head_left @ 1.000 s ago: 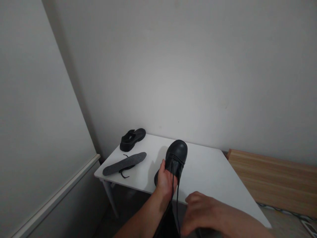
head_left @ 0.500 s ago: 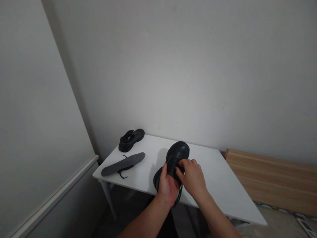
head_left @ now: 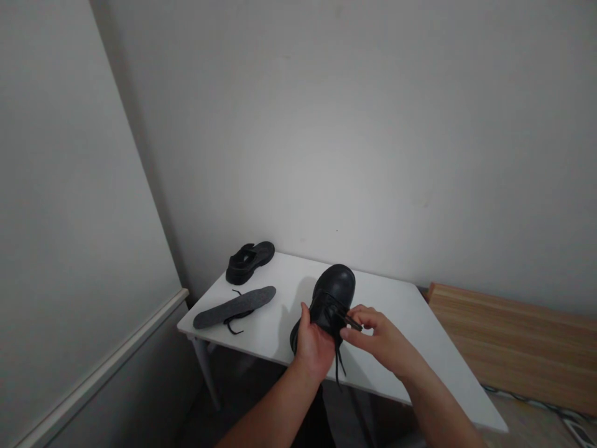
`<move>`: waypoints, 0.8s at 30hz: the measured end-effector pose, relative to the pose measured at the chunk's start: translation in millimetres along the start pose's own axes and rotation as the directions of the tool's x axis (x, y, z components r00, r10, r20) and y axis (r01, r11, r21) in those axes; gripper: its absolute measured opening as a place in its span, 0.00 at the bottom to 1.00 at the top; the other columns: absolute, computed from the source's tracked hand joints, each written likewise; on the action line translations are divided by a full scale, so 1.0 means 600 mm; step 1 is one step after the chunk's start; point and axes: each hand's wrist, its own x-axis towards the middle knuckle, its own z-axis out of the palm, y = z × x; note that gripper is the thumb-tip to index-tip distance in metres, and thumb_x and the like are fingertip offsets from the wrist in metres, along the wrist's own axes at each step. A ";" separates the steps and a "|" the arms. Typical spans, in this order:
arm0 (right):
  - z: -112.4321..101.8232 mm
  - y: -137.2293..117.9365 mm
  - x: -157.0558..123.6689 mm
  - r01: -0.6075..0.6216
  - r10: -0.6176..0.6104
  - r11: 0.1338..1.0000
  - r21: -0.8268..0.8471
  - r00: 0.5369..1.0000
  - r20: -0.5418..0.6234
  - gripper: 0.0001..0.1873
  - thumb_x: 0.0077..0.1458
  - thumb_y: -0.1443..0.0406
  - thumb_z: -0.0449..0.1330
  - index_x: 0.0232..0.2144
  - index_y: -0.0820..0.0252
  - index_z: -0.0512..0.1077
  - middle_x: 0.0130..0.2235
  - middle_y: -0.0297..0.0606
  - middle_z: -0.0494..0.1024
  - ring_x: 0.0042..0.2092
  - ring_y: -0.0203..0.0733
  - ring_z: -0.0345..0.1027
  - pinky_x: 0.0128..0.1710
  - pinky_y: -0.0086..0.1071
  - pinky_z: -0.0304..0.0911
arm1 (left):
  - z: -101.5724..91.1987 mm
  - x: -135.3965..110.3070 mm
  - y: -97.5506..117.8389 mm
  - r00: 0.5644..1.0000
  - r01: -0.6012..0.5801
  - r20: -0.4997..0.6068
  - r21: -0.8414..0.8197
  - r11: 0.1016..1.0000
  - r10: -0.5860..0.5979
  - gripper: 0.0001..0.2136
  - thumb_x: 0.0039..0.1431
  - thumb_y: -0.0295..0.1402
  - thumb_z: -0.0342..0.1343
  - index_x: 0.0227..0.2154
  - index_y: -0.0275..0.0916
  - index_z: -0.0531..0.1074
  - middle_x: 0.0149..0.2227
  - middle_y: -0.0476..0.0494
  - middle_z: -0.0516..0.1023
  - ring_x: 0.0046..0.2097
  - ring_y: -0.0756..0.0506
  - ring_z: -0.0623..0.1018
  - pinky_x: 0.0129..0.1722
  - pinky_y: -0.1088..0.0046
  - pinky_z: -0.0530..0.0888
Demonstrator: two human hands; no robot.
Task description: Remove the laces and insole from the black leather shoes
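My left hand (head_left: pixel 314 348) grips a black leather lace-up shoe (head_left: pixel 332 295) from below, holding it toe-away over the white table. Loose black laces (head_left: pixel 337 364) hang from the shoe's eyelets past the table's front edge. My right hand (head_left: pixel 377 333) is just right of the shoe, its thumb and fingers pinching a lace tip (head_left: pixel 354 322). Farther left, a second black shoe (head_left: pixel 249 262) lies on its side. A grey insole (head_left: pixel 233 307) rests near it, with a thin black lace (head_left: pixel 236 318) lying across it. Neither hand touches these.
The white table (head_left: pixel 289 274) stands in a corner, with pale walls behind and to the left. A light wooden board (head_left: pixel 513 339) leans on the right, with a cable along the floor at its foot.
My right hand has moved up from the table's front edge onto the shoe and then out to its right, now pinching a lace tip. The held shoe stays nearly in place.
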 end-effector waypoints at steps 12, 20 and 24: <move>-0.028 -0.023 -0.040 0.020 -0.110 0.785 0.620 0.988 0.107 0.22 0.54 0.49 0.52 0.39 0.60 0.72 0.17 0.31 0.63 0.23 0.37 0.57 0.33 0.34 0.55 | -0.003 -0.002 -0.001 0.999 0.007 -0.041 0.006 1.000 -0.006 0.29 0.54 0.53 0.46 0.47 0.32 0.70 0.47 0.35 0.75 0.50 0.40 0.73 0.54 0.65 0.63; -0.036 -0.030 -0.055 -0.072 -0.113 0.815 0.574 0.954 0.279 0.29 0.52 0.47 0.55 0.48 0.62 0.66 0.29 0.41 0.75 0.20 0.31 0.58 0.20 0.26 0.52 | -0.002 -0.011 -0.006 1.000 0.021 0.012 0.010 1.000 -0.022 0.30 0.54 0.53 0.46 0.49 0.31 0.68 0.48 0.34 0.74 0.52 0.40 0.71 0.55 0.66 0.61; -0.039 -0.049 -0.060 -0.092 -0.103 0.859 0.504 0.932 0.347 0.29 0.50 0.45 0.55 0.39 0.64 0.71 0.23 0.39 0.73 0.19 0.30 0.58 0.18 0.24 0.51 | -0.002 -0.011 -0.008 0.999 0.040 0.011 0.026 0.999 -0.040 0.32 0.54 0.54 0.45 0.50 0.29 0.67 0.48 0.33 0.74 0.53 0.39 0.71 0.55 0.64 0.61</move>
